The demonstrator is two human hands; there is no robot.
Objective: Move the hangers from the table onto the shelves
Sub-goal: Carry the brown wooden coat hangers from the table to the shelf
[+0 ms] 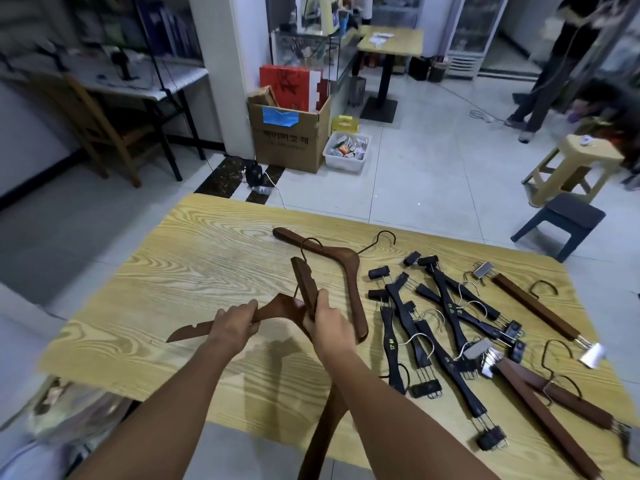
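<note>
Hangers all over the yellow wood-grain table (207, 251) that fills the lower half of the frame. Two brown wooden coat hangers are held up just above it at centre. The flatter coat hanger (188, 333) is gripped by the left hand (235, 323), with fingers curled round its arm. The upright coat hanger (306, 282) is clamped in the right hand (327, 323), and its lower arm can be seen running down past the near table edge. The two are crossed between the hands.

A third brown wooden coat hanger (346, 268) is laid flat on the table just above the hands. Right of it, black clip hangers (433, 323) are heaped crisscross, and brown wooden bar hangers with metal clips (533, 306) are spread along the right side.

Past the table, a cardboard box with blue tape (287, 140) is parked by a white pillar at upper centre. A beige plastic stool (571, 164) and a small dark blue stool (561, 223) are set on the tiles at the right.
</note>
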